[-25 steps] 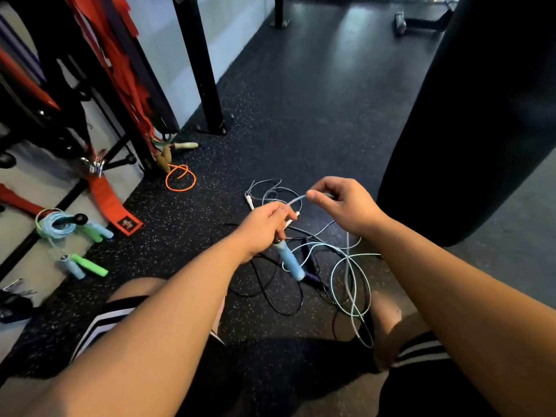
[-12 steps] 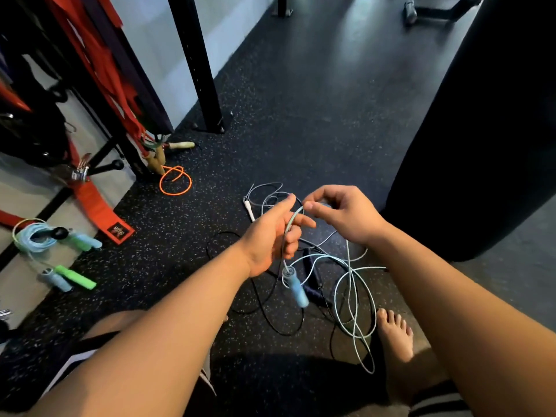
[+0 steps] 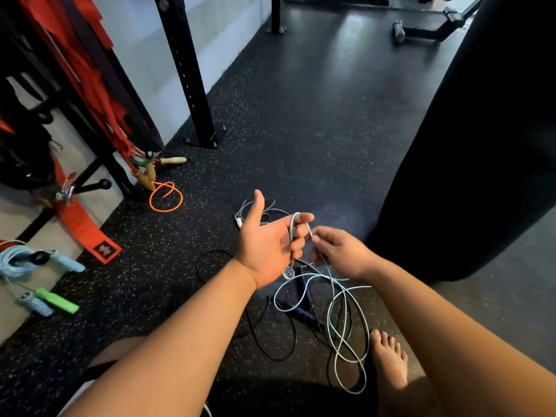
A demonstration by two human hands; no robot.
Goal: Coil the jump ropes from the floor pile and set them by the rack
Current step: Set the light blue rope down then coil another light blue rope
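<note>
A light blue jump rope point(image 3: 334, 308) lies in loose loops on the black floor, tangled with a black rope point(image 3: 270, 335) and its dark handle point(image 3: 301, 311). My left hand point(image 3: 264, 248) is palm up with the thumb raised. The blue cord runs over its index finger, its other fingers curl round the cord, and the handle's end cap point(image 3: 288, 273) shows below the palm. Just to the right, my right hand point(image 3: 343, 254) pinches the same cord close to those fingertips. A thin white rope point(image 3: 255, 207) lies behind my left hand.
By the rack at left lie a coiled blue rope point(image 3: 18, 257), green handles point(image 3: 57, 300) and an orange rope point(image 3: 165, 197). A black rack post point(image 3: 186, 70) stands bolted to the floor. A black punching bag point(image 3: 481, 145) hangs at right. My bare foot point(image 3: 388, 356) is beside the loops.
My left hand has turned palm up and opened its thumb, and the blue handle has gone behind the palm. The right hand has dropped lower and laid the cord over the left fingers.
</note>
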